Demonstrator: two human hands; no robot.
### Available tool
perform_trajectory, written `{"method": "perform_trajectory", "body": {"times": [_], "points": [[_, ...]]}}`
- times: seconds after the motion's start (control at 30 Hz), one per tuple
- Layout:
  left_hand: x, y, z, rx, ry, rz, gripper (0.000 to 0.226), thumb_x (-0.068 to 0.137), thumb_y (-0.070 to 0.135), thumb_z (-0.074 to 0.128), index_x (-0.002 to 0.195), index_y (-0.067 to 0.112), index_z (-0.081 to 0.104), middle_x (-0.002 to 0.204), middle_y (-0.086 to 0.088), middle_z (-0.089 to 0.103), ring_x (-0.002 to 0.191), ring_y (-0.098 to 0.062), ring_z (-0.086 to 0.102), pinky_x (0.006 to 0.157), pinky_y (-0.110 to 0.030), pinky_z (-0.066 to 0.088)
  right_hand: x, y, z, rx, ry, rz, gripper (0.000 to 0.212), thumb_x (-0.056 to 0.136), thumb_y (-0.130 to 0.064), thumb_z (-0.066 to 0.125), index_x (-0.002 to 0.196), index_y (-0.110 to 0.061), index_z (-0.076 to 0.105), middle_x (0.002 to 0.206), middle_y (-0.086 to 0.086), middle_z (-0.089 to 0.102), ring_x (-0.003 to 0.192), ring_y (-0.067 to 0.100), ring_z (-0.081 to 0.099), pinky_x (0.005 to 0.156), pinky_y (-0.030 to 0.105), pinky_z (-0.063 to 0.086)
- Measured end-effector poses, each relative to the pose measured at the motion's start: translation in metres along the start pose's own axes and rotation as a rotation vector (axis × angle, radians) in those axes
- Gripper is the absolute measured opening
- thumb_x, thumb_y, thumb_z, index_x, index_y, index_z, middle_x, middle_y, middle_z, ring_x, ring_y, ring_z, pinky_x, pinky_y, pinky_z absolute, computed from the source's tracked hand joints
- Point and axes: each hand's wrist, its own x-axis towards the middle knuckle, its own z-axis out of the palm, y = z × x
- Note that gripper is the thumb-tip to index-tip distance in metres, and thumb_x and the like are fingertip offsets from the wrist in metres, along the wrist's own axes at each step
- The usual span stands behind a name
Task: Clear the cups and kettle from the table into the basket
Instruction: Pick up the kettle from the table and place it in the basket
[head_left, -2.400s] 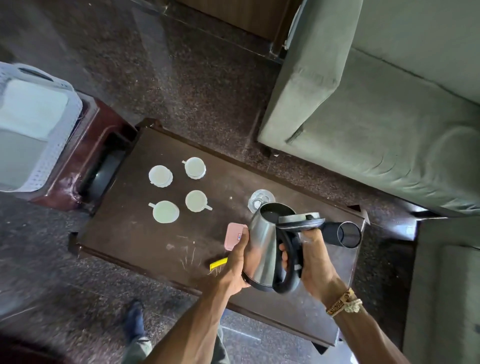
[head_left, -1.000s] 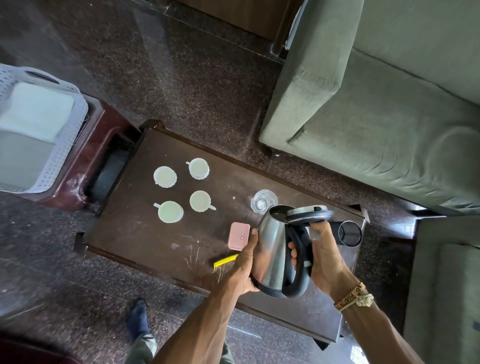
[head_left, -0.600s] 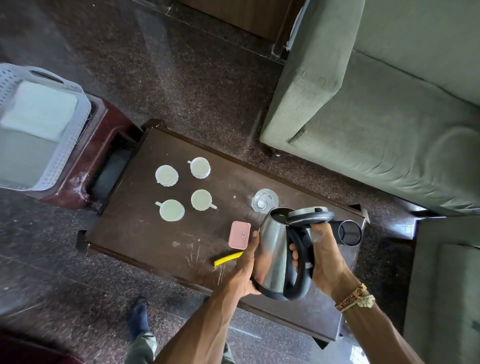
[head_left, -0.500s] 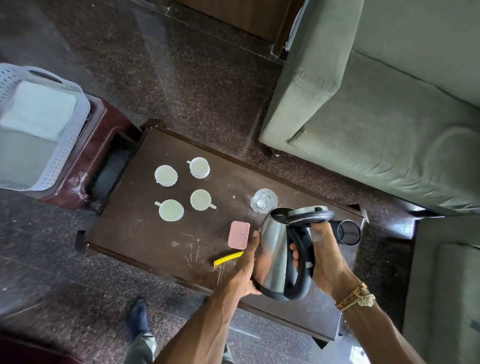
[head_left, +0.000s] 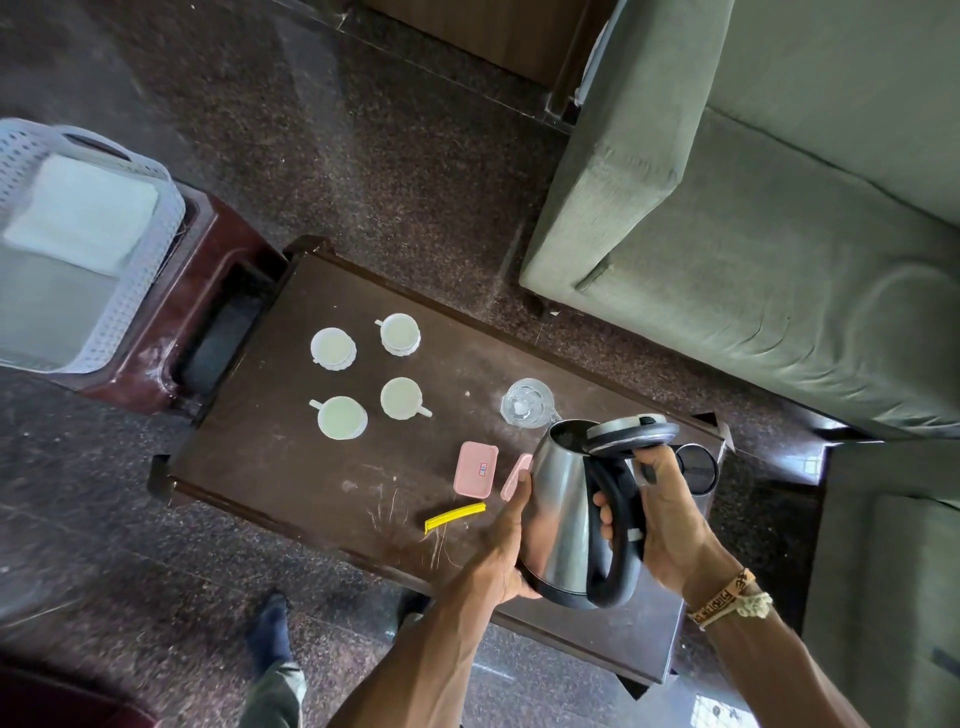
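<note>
I hold a steel kettle (head_left: 561, 509) above the right end of the dark wooden table (head_left: 291, 467); its lid stands open. My right hand (head_left: 665, 525) grips the black handle, and my left hand (head_left: 506, 545) presses flat against the kettle's left side and base. Several white cups (head_left: 397, 397) stand in a cluster on the table's left half. A clear glass (head_left: 525, 402) stands just beyond the kettle. The white perforated basket (head_left: 150, 270) sits on a red stool at the far left, with a pale cloth inside.
A pink box (head_left: 475, 468), a second pink piece (head_left: 515, 475) and a yellow strip (head_left: 454, 517) lie near my left hand. The black kettle base (head_left: 698, 467) is at the table's right end. A green sofa (head_left: 753, 223) borders the far side. My foot (head_left: 267, 631) is on the floor.
The kettle has stayed in both hands, lifted a little and shifted slightly right since the oldest frame. The cups have not moved.
</note>
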Motion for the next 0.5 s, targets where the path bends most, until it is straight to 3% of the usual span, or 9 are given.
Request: {"method": "perform_trajectory", "body": {"times": [0.1,0.17,0.23,0.33,0.5], "points": [[0.001,-0.006,0.003,0.002,0.036,0.030,0.090,0.050,0.092,0.064,0.105,0.021,0.063,0.073,-0.004,0.077,0.081,-0.028,0.072,0.065,-0.052,0.059,-0.001,-0.001,-0.001,-0.029,-0.015,0.002,0.076,0.057,-0.075,0.061,0.087,-0.005,0.062,0.075,0.012,0.057,0.059,0.019,0.051,0.062,0.033,0.043],[0.001,-0.008,0.004,0.006,0.039,0.041,0.089,0.053,0.090,0.064,0.107,0.019,0.064,0.082,-0.007,0.078,0.092,-0.031,0.068,0.085,-0.064,0.052,-0.001,-0.002,-0.002,-0.043,-0.020,0.006,0.075,0.057,-0.075,0.061,0.084,-0.005,0.062,0.074,0.011,0.057,0.057,0.019,0.051,0.060,0.032,0.044],[0.000,-0.009,0.005,0.016,0.020,0.037,0.084,0.059,0.090,0.061,0.107,0.020,0.066,0.088,-0.006,0.076,0.096,-0.032,0.066,0.096,-0.070,0.044,-0.001,-0.003,-0.005,-0.064,-0.031,0.002,0.074,0.059,-0.076,0.060,0.083,-0.006,0.062,0.074,0.011,0.057,0.057,0.018,0.050,0.060,0.032,0.043],[0.000,-0.008,0.006,0.039,-0.002,0.021,0.077,0.064,0.090,0.057,0.101,0.023,0.067,0.085,-0.002,0.076,0.100,-0.032,0.065,0.102,-0.070,0.038,-0.001,-0.004,-0.010,-0.097,-0.045,0.000,0.074,0.062,-0.077,0.057,0.083,-0.006,0.062,0.074,0.010,0.055,0.058,0.018,0.049,0.061,0.032,0.043],[0.005,-0.008,0.009,0.104,0.049,0.010,0.088,0.056,0.090,0.062,0.112,0.022,0.066,0.118,-0.010,0.067,0.121,-0.035,0.057,0.108,-0.064,0.034,-0.002,-0.006,-0.016,-0.122,-0.048,0.011,0.074,0.061,-0.077,0.057,0.082,-0.005,0.062,0.072,0.010,0.056,0.057,0.019,0.050,0.058,0.030,0.045]]}}
